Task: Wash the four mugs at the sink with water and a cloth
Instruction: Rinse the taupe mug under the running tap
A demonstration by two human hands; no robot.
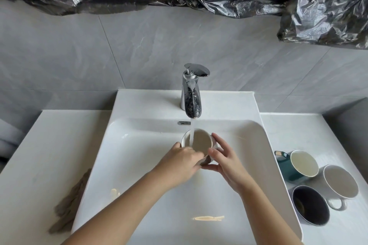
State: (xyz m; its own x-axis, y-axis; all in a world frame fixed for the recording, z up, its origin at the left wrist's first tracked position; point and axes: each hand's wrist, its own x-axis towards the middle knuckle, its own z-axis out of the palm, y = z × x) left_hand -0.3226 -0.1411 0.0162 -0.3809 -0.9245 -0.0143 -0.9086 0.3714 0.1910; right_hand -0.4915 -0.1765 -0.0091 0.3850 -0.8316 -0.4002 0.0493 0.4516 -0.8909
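Both hands are on the beige mug (201, 144), which is tilted toward the camera in the middle of the sink (139, 145), right under the faucet (191, 93). The water (191, 134) runs straight into it. The left hand (180, 163) grips the near-left rim with its fingers curled over it. Can't quite tell if the fingertips go inside, since the view's a bit soft there. The right hand (227, 162) cups the right side, with the fingers wrapped round the far wall and the thumb by the rim. The other three sit bunched on the right counter (298, 125): a teal mug (296, 167), a white mug (340, 181) and a dark mug (310, 205). The brown cloth (69, 201) lies crumpled on the left counter, against the sink's edge.
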